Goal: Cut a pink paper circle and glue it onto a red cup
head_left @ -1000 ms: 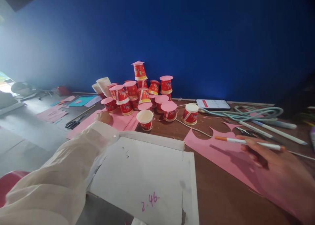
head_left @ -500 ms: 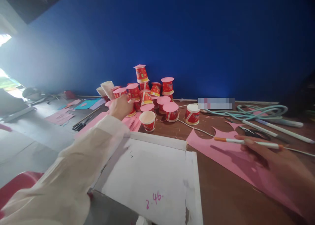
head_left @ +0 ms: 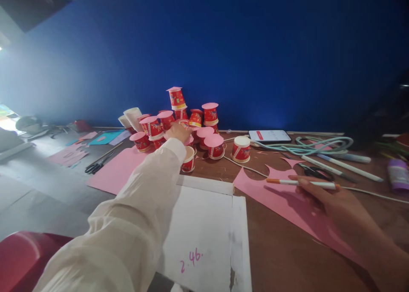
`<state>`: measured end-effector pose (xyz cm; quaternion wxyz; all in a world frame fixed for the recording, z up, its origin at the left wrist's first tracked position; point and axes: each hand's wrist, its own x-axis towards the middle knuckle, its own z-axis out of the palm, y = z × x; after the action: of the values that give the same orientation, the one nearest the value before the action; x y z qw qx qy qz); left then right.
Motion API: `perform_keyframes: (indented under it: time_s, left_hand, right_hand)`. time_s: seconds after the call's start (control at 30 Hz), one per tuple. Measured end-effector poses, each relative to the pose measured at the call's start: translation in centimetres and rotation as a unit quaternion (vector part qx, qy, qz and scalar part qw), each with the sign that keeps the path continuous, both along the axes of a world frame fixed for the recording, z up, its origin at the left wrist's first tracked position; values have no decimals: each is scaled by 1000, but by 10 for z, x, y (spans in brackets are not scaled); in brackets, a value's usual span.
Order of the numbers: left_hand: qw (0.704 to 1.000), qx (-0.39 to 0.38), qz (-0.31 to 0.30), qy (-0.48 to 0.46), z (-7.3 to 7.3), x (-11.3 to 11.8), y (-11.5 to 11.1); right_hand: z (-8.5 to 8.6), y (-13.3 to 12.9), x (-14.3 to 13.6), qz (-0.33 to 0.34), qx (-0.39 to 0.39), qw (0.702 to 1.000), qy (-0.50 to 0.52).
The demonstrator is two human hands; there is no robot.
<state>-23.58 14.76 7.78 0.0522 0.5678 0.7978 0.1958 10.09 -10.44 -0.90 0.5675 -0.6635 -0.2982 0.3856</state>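
Left hand (head_left: 179, 133) rightward, beside cups (head_left: 155, 129)

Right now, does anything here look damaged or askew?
Yes: the white cardboard nearest you looks damaged, with a ragged tear along its right side, near the picture's bottom edge. The topmost red cup seems to lean, though the viewing angle may exaggerate that.

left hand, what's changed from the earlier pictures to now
The left hand moved right, from over the pink paper to among the stacked cups, behind the open-topped cup; whether it took hold of one is hidden. The right hand stayed holding the marker above the cut pink sheet.
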Motion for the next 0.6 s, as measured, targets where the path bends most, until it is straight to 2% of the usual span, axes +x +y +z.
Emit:
perform_keyframes:
  time_s: [0.2,0.4,0.5,0.6]
  left_hand:
    - [999,38,25,-24,0,-4,-4]
    - [984,155,-32,-80,6,-9,-13]
    - [968,227,-44,-95,12,-23,-24]
    - [963,258,-41,-72,11,-52,-41]
  right_hand:
    - [2,1,2,1,2,1000,-5]
    - [-2,-1,2,11,-3,1000,-28]
    - [-3,-4,3,11,-1,1000,-23]
    - [-1,-5,6,9,-5,999,-40]
